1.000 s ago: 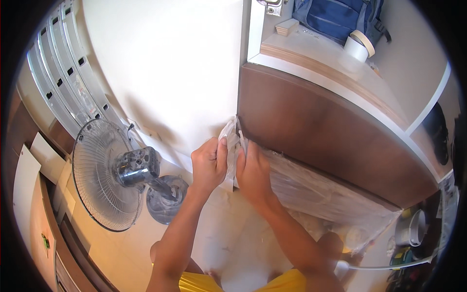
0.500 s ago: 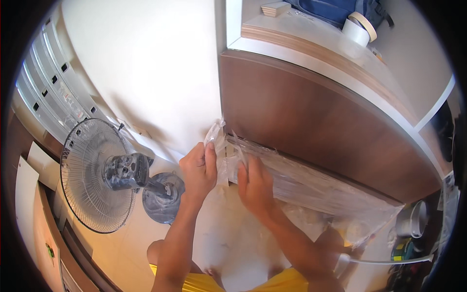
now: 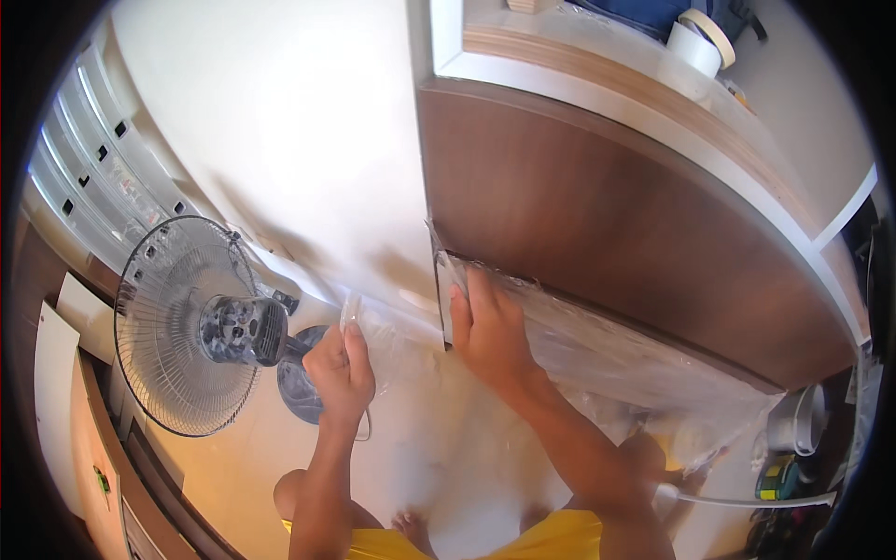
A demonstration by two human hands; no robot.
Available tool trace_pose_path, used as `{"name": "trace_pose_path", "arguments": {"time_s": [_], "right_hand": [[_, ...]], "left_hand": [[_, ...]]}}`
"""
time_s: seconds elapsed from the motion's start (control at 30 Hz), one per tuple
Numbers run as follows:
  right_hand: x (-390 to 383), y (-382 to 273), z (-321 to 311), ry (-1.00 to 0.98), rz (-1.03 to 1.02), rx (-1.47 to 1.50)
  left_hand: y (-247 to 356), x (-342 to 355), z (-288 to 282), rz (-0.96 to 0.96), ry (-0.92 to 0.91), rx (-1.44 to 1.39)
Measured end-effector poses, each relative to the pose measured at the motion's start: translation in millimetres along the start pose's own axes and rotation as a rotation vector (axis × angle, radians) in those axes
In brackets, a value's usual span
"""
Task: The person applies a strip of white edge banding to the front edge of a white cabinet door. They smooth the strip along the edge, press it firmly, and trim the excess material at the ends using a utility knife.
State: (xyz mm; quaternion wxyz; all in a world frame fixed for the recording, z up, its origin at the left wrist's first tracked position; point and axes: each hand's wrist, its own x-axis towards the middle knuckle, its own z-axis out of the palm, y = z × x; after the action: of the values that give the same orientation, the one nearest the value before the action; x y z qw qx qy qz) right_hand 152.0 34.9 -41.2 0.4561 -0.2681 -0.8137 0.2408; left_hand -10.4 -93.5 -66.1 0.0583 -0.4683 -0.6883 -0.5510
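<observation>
Nearest, below the grip, are the person's yellow shorts (image 3: pixel 569 537) and bare legs. The left hand (image 3: pixel 341 369) has its thumb pressed down on its curled fingers, pinching a gathered end of the clear plastic sheet (image 3: pixel 607 341); a thin, crumpled piece of it trails off to the right of that grip. The right hand (image 3: pixel 495 331), a little higher and well apart from the left, pinches what looks like a narrow fold of the plastic at the corner where the white panel (image 3: pixel 271 140) meets the brown panel (image 3: pixel 607 224).

The plastic sheet seems only partly free. Its left end is loose between the two hands, while to the right of the right hand it lies in wrinkles along the brown panel's lower edge and down toward the floor (image 3: pixel 439 457). The brown panel's face above that edge is bare.

Just left of the left hand stands a dusty fan (image 3: pixel 187 327), its base partly behind the wrist. Well right of both grips is a white bucket (image 3: pixel 793 420). Farthest, above the right hand, a shelf (image 3: pixel 597 61) bears a tape roll (image 3: pixel 707 37) and a blue bag (image 3: pixel 635 9).
</observation>
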Motion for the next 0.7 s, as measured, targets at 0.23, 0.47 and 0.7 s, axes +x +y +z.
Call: {"name": "trace_pose_path", "arguments": {"time_s": [0.23, 0.47, 0.7], "right_hand": [[-109, 28, -16, -0.211, 0.264, -0.093], [-108, -36, -140, 0.091, 0.217, -0.326], [-12, -57, -252, 0.423, -0.011, -0.728]], "left_hand": [[28, 44, 6, 0.123, -0.019, -0.035], [62, 67, 73, 0.173, -0.043, -0.042], [63, 13, 124, -0.138, -0.125, -0.124]]}}
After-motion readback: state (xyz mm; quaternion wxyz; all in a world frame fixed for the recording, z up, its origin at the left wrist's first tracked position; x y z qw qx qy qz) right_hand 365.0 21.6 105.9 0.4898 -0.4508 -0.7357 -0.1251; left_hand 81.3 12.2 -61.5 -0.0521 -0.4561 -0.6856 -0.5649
